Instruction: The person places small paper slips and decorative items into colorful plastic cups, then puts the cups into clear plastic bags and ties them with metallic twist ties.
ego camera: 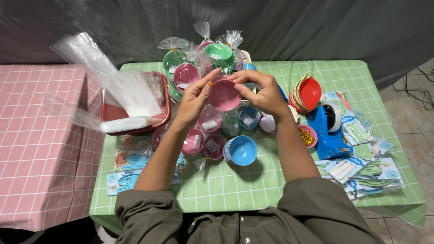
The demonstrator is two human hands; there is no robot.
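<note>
While the left hand (195,97) and the right hand (264,92) pinch the pink bowl (224,95) by its rim from both sides, it stays lifted above the wrapped bowls (205,126) on the desk (235,185), with the blue bowl stack (241,150) below the wrists.

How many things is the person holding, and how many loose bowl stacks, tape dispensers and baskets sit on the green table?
Pink bowl held in left hand and right hand: 1
Blue bowl stack: 1
Red-topped bowl stack: 1
Blue tape dispenser: 1
Red basket: 1
Total: 5
</note>
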